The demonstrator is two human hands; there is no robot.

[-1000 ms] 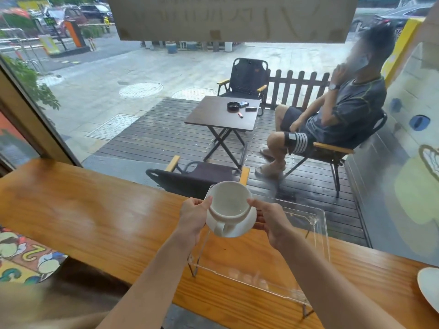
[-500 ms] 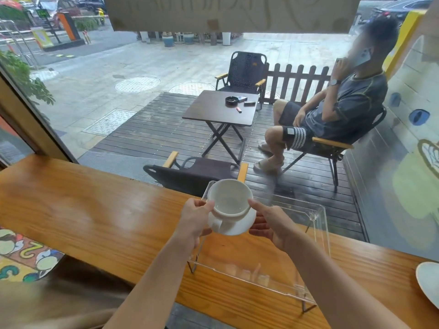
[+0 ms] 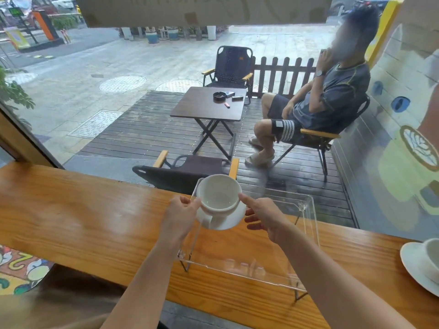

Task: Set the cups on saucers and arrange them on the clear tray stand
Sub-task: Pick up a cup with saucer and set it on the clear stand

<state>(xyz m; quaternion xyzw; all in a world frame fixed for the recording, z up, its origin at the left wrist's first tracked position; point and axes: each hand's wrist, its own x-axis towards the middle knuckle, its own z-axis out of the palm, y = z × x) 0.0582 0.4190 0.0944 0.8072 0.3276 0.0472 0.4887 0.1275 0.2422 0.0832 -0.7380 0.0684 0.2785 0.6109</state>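
- A white cup point(image 3: 218, 194) sits on a white saucer point(image 3: 225, 219), and the two hands carry them as one thing.
- The left hand point(image 3: 181, 214) pinches the left edge of the saucer, with the thumb up by the side of the cup.
- The right hand point(image 3: 262, 214) holds the right side. One finger touches the cup near its rim, and the other fingers curl under the saucer.
- Both hands are closed on the cup and saucer, one on each side. I think this keeps the cup from sliding or tipping.
- The cup leans a bit toward the person, so you can see right down into it. It looks empty.
- The cup's handle points down and toward the person, between the two hands.
- The cup and saucer are over the far left corner of the clear tray point(image 3: 308, 233). I cannot tell if the saucer touches the tray yet.
- The tray stands on thin legs on the wooden counter point(image 3: 83, 222), by the window.
- The rest of the tray has nothing on it, so there is room for more cups.
- A second cup on a saucer point(image 3: 420, 264) waits on the counter far to the right, well away from both hands. I think it goes on the tray after this one.
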